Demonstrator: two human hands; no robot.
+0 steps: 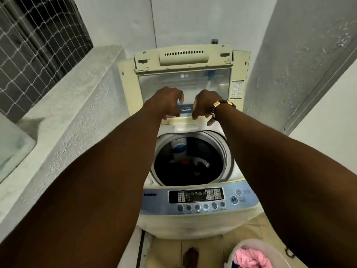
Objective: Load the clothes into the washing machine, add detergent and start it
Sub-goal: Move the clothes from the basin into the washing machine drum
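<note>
Curled fingers of left hand (166, 102) and right hand (202, 105) (holding nothing) touch the glossy lid (185, 82).

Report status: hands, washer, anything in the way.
Left hand and right hand curled over the folded cream lid, grip unclear. Round steel drum open, dark clothes inside. White basket holds pink clothes. Nothing obstructing.

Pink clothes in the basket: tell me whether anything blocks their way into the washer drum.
Nothing visible does. The lid stands raised, the drum mouth is open with dark laundry low inside, and both hands are at the back edge, beyond the opening. The pink clothes lie in the basket.
</note>
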